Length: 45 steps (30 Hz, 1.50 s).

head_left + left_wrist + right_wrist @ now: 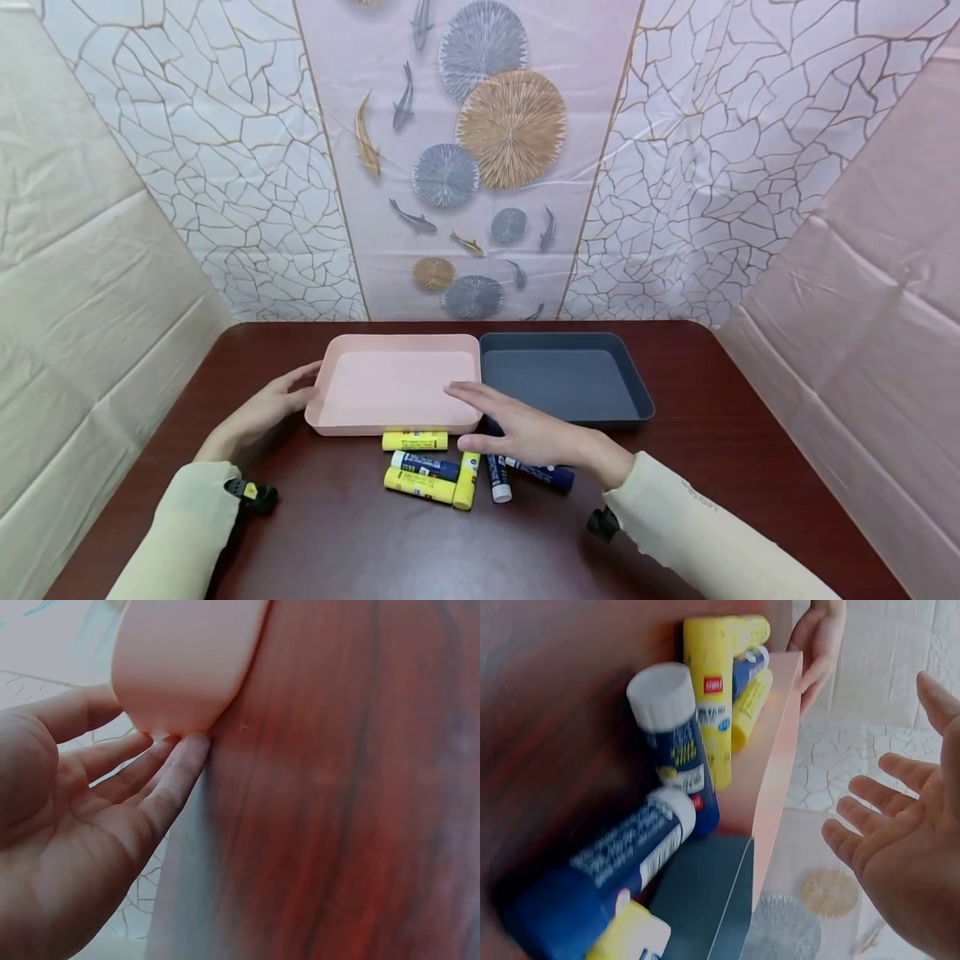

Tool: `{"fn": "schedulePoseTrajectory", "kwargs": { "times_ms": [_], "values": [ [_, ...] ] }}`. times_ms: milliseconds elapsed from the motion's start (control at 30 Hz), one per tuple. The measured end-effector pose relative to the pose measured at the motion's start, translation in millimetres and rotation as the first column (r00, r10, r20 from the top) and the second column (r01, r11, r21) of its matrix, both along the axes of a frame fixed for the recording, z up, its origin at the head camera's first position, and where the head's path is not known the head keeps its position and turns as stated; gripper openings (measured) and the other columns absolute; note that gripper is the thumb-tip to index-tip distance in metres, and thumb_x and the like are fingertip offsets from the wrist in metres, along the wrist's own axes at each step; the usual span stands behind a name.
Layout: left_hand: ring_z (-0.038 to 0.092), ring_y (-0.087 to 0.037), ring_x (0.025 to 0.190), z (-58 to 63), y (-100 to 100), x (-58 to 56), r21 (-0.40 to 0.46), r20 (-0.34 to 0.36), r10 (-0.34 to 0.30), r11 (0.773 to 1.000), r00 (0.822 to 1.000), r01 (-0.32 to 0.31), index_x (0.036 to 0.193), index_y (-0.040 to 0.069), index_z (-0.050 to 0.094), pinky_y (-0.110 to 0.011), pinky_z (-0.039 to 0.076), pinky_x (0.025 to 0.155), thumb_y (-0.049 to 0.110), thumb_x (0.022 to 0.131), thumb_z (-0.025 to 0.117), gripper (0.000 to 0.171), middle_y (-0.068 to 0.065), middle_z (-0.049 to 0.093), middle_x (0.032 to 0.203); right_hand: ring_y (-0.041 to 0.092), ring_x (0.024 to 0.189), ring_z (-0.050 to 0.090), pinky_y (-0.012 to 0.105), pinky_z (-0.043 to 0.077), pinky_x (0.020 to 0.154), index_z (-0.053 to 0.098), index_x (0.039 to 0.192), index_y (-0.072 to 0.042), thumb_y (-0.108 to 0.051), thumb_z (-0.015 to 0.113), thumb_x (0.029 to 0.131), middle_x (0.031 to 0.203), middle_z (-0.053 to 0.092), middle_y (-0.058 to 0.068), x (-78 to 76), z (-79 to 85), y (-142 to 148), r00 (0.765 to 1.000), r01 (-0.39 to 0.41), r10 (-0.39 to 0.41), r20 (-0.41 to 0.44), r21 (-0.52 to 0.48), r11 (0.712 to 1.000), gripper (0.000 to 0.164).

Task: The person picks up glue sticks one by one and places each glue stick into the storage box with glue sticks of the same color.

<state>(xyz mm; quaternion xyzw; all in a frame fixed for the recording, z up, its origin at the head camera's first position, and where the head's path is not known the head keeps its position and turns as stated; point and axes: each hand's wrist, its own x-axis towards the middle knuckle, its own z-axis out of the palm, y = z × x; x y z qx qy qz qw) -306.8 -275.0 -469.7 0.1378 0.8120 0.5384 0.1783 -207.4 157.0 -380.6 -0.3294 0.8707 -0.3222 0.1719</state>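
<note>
My left hand [262, 412] is at the left end of the pink tray [318, 423], fingers nearly straight. In the left wrist view its fingertips [196, 744] touch the tray's end wall, with the thumb alongside. My right hand [536, 429] hovers palm-down over the glue sticks, fingers extended, nothing held. Below it lie a yellow glue stick [466, 483], a navy one with a white cap [498, 475] and a navy one [551, 476]. To the left are two more yellow glue sticks [415, 441], [420, 485] with a white-capped navy one [427, 465] between them.
A dark blue-grey tray [641, 392] stands against the pink tray's right side, near the back of the dark red table [337, 542]. Patterned cloth [247, 167] hangs behind, and pale cloth [885, 275] hangs along both sides. Another yellow piece [622, 934] shows low in the right wrist view.
</note>
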Motion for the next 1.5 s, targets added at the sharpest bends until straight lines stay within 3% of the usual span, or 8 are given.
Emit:
{"fn": "schedulePoseTrajectory", "kwargs": {
  "times_ms": [300, 400, 500, 667, 867, 1033, 1233, 1500],
  "values": [
    [0.034, -0.039, 0.149, -7.8, -3.6, 0.7, 0.096, 0.040, -0.022, 0.995, 0.999, 0.018, 0.167, 0.009, 0.019, -0.015, 0.046, 0.098, 0.026, 0.110, 0.055, 0.070, -0.019, 0.018, 0.171, 0.018, 0.150, 0.037, 0.053, 0.032, 0.121, 0.031, 0.165, -0.028, -0.049, 0.057, 0.106, 0.169, 0.029, -0.004, 10.0, -4.0, -14.1, 0.997, -0.036, 0.036, 0.061, -0.003, 0.999, 0.068],
    [0.037, -0.034, 0.148, -8.9, -5.4, 1.5, 0.118, 0.047, -0.026, 0.993, 0.999, 0.020, 0.167, 0.009, 0.018, -0.015, 0.047, 0.098, 0.026, 0.110, 0.054, 0.070, -0.019, 0.017, 0.171, 0.016, 0.148, 0.040, 0.051, 0.033, 0.120, 0.034, 0.163, -0.028, -0.045, 0.058, 0.106, 0.166, 0.034, -0.005, 11.4, -6.8, -18.3, 0.997, -0.042, 0.042, 0.071, -0.012, 0.999, 0.064],
    [0.045, -0.020, 0.142, -10.3, -7.4, 2.1, 0.139, 0.053, -0.029, 0.990, 0.998, 0.022, 0.167, 0.008, 0.018, -0.016, 0.047, 0.099, 0.025, 0.110, 0.054, 0.070, -0.019, 0.018, 0.171, 0.013, 0.147, 0.038, 0.047, 0.035, 0.120, 0.037, 0.162, -0.026, -0.045, 0.058, 0.106, 0.163, 0.039, -0.007, 13.5, -9.9, -22.5, 0.996, -0.051, 0.053, 0.077, -0.017, 0.999, 0.063],
    [0.051, -0.004, 0.131, -9.2, -10.6, 5.1, 0.161, 0.044, -0.033, 0.987, 0.998, 0.026, 0.166, 0.005, 0.018, -0.016, 0.047, 0.099, 0.022, 0.110, 0.053, 0.069, -0.021, 0.019, 0.170, 0.018, 0.147, 0.041, 0.045, 0.038, 0.118, 0.037, 0.163, -0.025, -0.050, 0.056, 0.106, 0.162, 0.043, 0.000, 18.6, -9.2, -29.0, 0.992, -0.078, 0.080, 0.099, -0.023, 0.997, 0.065],
    [0.052, -0.007, 0.130, -6.2, -7.6, 4.7, 0.165, 0.025, -0.030, 0.986, 0.999, 0.026, 0.166, 0.003, 0.018, -0.016, 0.048, 0.098, 0.020, 0.110, 0.053, 0.068, -0.024, 0.020, 0.169, 0.015, 0.132, 0.055, 0.046, 0.043, 0.114, 0.039, 0.162, -0.022, -0.046, 0.057, 0.107, 0.160, 0.046, 0.006, 17.4, -8.7, -35.1, 0.991, -0.104, 0.107, 0.077, -0.039, 0.994, 0.063],
    [0.055, -0.007, 0.127, -7.1, -4.5, 4.6, 0.185, 0.038, -0.024, 0.983, 0.999, 0.017, 0.165, 0.001, 0.018, -0.017, 0.049, 0.097, 0.017, 0.110, 0.053, 0.067, -0.026, 0.021, 0.168, 0.017, 0.140, 0.050, 0.043, 0.042, 0.115, 0.038, 0.162, -0.017, -0.042, 0.057, 0.107, 0.160, 0.047, 0.006, 16.5, -13.2, -39.6, 0.989, -0.127, 0.129, 0.070, -0.036, 0.991, 0.064],
    [0.053, -0.015, 0.131, -6.7, -2.3, 4.3, 0.177, 0.028, -0.012, 0.984, 1.000, 0.007, 0.165, 0.001, 0.021, -0.017, 0.049, 0.097, 0.018, 0.109, 0.056, 0.069, -0.025, 0.024, 0.167, 0.013, 0.132, 0.057, 0.037, 0.048, 0.110, 0.047, 0.157, -0.010, -0.037, 0.060, 0.107, 0.154, 0.054, 0.005, 16.4, -18.9, -46.2, 0.992, -0.098, 0.099, 0.079, -0.008, 0.995, 0.058],
    [0.053, -0.017, 0.132, -7.6, -5.3, 3.3, 0.178, 0.031, -0.016, 0.984, 0.999, 0.010, 0.165, 0.002, 0.020, -0.018, 0.050, 0.097, 0.018, 0.109, 0.056, 0.068, -0.025, 0.025, 0.167, 0.004, 0.130, 0.053, 0.028, 0.046, 0.108, 0.054, 0.153, -0.016, -0.042, 0.061, 0.106, 0.151, 0.056, -0.002, 19.2, -22.1, -58.5, 0.994, -0.098, 0.094, 0.046, 0.087, 0.991, 0.054]
  ]
}}
